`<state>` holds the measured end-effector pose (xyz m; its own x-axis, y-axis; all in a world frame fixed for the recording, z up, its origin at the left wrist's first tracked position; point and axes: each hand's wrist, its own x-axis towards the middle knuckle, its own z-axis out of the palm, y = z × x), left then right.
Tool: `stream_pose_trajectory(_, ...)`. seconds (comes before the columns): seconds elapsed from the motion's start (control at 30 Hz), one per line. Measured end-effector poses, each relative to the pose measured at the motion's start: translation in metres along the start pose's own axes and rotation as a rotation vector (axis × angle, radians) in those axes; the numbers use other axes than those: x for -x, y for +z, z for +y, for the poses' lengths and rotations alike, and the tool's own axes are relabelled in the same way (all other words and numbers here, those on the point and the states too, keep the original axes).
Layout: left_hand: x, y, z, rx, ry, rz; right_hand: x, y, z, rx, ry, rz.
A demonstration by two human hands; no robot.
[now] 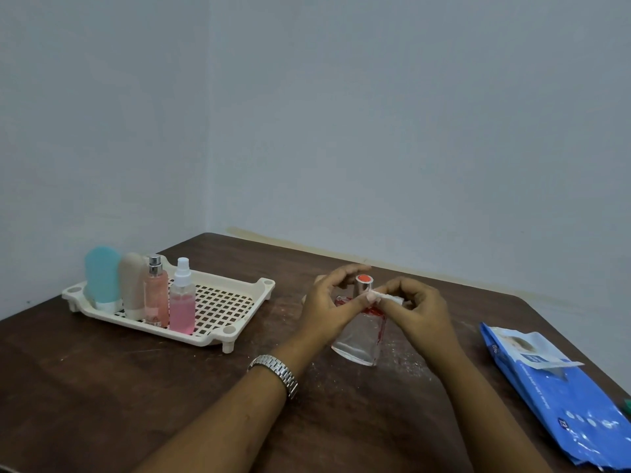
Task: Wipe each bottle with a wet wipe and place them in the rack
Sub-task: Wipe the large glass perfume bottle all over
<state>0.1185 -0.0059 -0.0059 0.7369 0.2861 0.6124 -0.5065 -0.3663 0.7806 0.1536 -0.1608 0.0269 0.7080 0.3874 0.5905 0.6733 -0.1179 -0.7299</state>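
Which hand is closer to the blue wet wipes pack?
Right. The right hand, pinching a wipe at the clear bottle's cap, is left of the wet wipes pack; the left hand grips the bottle farther left.

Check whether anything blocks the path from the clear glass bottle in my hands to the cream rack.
Nothing visible does. Bare brown wooden table lies between the clear glass bottle in the left hand and the cream perforated plastic rack; four bottles crowd its left end, the right part is free.
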Motion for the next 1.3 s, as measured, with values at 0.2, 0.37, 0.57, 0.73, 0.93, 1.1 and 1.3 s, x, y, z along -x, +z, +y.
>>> stream_pose_trajectory(0.2, 0.000, -0.005, 0.002, 0.186, -0.024, -0.062, 0.001, 0.006, -0.001, -0.056, -0.029, 0.076)
stream_pose_trajectory(0.37, -0.003, -0.011, 0.008, 0.236, -0.081, -0.152, 0.002, 0.011, -0.006, -0.191, -0.001, 0.094)
stream_pose_trajectory(0.57, -0.009, -0.019, 0.004, 0.172, -0.075, -0.072, 0.005, 0.021, -0.007, -0.050, -0.067, 0.065)
stream_pose_trajectory(0.73, -0.009, -0.025, 0.007, 0.163, -0.040, -0.052, 0.005, 0.027, -0.005, 0.035, -0.074, 0.087)
stream_pose_trajectory(0.93, -0.009, -0.025, 0.019, 0.193, -0.030, -0.110, 0.006, 0.035, -0.012, -0.078, -0.087, 0.163)
stream_pose_trajectory(1.1, -0.011, -0.030, 0.022, 0.296, -0.135, -0.177, 0.005, 0.033, -0.010, -0.023, -0.072, 0.160)
stream_pose_trajectory(1.3, -0.014, -0.032, 0.028, 0.261, -0.134, -0.223, 0.007, 0.033, -0.016, -0.154, -0.068, 0.221)
